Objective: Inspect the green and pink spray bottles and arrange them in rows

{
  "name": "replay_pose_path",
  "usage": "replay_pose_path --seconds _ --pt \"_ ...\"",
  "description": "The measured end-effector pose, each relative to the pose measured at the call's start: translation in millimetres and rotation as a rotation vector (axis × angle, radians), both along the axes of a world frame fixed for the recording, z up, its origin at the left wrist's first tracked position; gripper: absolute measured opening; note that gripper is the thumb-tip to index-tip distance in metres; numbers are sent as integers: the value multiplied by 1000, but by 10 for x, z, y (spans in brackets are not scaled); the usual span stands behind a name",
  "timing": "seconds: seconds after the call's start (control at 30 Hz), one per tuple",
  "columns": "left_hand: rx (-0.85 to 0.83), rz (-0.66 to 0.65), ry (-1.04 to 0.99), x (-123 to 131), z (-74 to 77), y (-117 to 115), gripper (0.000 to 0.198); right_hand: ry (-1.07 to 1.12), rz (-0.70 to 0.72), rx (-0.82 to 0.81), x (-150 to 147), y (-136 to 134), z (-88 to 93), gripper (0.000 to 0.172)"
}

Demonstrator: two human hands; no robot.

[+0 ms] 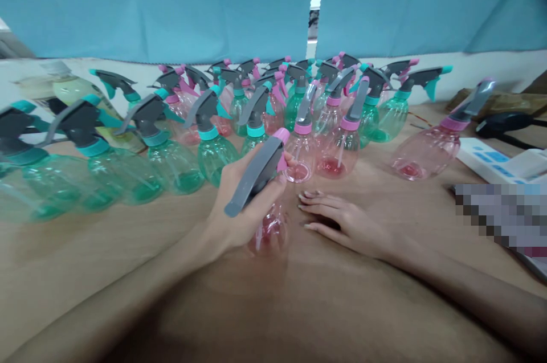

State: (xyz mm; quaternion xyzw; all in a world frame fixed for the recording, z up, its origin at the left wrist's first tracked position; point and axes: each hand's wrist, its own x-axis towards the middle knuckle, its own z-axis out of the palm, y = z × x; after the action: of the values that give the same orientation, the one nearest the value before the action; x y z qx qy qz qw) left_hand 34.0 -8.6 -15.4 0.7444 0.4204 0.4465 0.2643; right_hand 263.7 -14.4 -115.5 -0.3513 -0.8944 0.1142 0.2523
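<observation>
My left hand [239, 203] is wrapped round the neck of a pink spray bottle [271, 235], just under its grey and pink trigger head. The bottle stands upright on the wooden table, its lower body showing beneath my fingers. To the right, my right hand [342, 217] rests on the tabletop, fingers stretched out and holding nothing. Just beyond my hands are two more pink spray bottles [339, 149]. A row of green spray bottles [175, 166] with grey and teal heads runs off to the left.
Many more green and pink bottles crowd the back of the table [192, 306]. One pink bottle [427, 149] stands apart at right, near a white and blue box [499, 160] and a pixelated flat object [504, 226]. A large yellowish bottle [81, 89] is at back left. Blue cloth [171, 4] hangs behind.
</observation>
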Motion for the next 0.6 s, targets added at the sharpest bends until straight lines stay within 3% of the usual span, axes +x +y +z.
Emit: replay_pose_path --seconds 0.3,0.6 --pt "25 -17 -2 18 29 -8 8 29 -2 -5 -5 -4 7 34" --pt "-33 -39 -21 -36 -56 15 6 23 -31 -11 0 -14 -8 38"
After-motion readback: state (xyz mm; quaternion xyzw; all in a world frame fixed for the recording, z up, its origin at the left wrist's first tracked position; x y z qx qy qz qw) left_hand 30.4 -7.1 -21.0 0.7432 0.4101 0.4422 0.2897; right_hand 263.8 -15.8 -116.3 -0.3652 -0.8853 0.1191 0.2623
